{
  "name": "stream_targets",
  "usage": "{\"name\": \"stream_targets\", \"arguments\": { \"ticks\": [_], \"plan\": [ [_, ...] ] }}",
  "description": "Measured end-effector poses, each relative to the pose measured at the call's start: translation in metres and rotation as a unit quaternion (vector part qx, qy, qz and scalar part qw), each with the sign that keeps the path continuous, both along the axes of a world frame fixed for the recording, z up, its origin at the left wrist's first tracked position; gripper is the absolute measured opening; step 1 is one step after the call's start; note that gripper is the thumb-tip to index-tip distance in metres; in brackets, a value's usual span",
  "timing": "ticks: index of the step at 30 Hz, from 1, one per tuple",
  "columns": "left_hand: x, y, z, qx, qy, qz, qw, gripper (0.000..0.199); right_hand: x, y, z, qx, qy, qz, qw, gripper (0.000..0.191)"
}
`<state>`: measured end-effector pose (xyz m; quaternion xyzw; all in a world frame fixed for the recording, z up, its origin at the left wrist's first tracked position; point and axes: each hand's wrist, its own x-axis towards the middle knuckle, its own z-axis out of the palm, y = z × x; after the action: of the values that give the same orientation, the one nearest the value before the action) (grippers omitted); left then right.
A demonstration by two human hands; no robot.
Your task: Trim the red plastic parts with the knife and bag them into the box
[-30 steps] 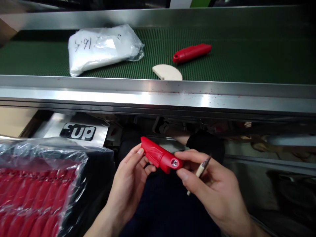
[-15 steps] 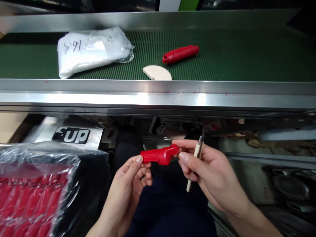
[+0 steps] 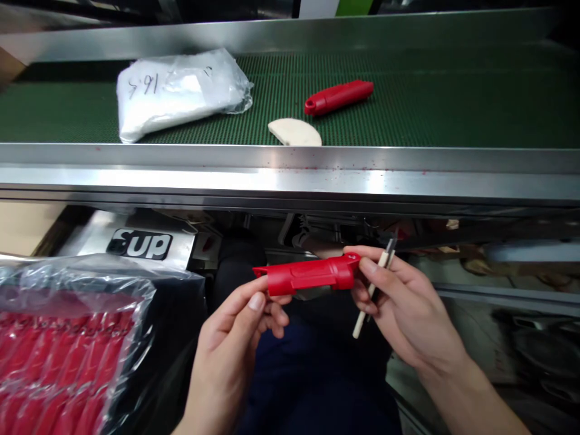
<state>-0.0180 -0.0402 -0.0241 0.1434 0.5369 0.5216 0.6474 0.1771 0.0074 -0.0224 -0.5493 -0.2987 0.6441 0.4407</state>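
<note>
- Below the near steel edge of the conveyor (image 3: 290,181), over the person's lap, both hands hold one red plastic handle (image 3: 310,277) level, its long axis running left to right.
- Left hand (image 3: 235,338): thumb and fingertips pinched shut on the handle's left, pointed end.
- Right hand (image 3: 403,302): forefinger and thumb closed on the handle's right end, where a small ring shows; the same grip also pins a thin pale-shafted tool (image 3: 372,289) with a dark tip, slanting down to the left between the fingers.
- A sliver of grey shows under the handle's lower edge; whether that is a blade I cannot tell.
- Progress, as a judgement: this piece looks mid-handling, since it is off the belt and the tool's tip is not on it. One like red handle (image 3: 339,97) already lies on the far green belt (image 3: 453,103), so at least one piece seems finished with.
- Containers: near left, a clear plastic bag (image 3: 77,338) is packed with rows of many more red pieces, which suggests most of the lot is left.
- On the far left of the belt lies a white bag (image 3: 181,90), closed, with handwritten numbers on it; its contents cannot be made out.
- A pale half-round piece (image 3: 294,132) rests at the belt's near edge, just beside the lone red handle.
</note>
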Motion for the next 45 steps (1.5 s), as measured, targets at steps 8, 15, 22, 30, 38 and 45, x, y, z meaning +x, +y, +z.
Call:
{"name": "stream_targets", "arguments": {
  "ticks": [8, 15, 22, 30, 38, 45],
  "plan": [
    [-0.001, -0.004, -0.006, 0.044, 0.032, -0.017, 0.998, 0.029, 0.007, -0.012, -0.009, 0.110, -0.090, 0.008, 0.990, 0.021],
    [0.001, 0.001, -0.008, 0.071, 0.007, -0.021, 0.997, 0.029, 0.010, -0.028, -0.003, 0.286, -0.287, 0.091, 0.910, 0.027],
    [0.010, 0.014, 0.003, 0.016, -0.144, -0.007, 0.989, 0.031, -0.004, -0.026, 0.015, 0.366, -0.310, 0.280, 0.832, 0.029],
    [0.009, 0.005, 0.017, 0.014, -0.133, -0.079, 0.988, 0.031, -0.012, 0.001, 0.021, 0.466, -0.369, 0.227, 0.771, 0.035],
    [0.013, 0.000, 0.026, 0.010, -0.093, -0.070, 0.993, 0.032, -0.014, 0.006, 0.031, 0.542, -0.420, 0.235, 0.689, 0.039],
    [0.014, 0.000, 0.028, 0.021, -0.083, -0.082, 0.993, 0.034, -0.012, 0.004, 0.031, 0.558, -0.435, 0.234, 0.667, 0.039]
  ]
}}
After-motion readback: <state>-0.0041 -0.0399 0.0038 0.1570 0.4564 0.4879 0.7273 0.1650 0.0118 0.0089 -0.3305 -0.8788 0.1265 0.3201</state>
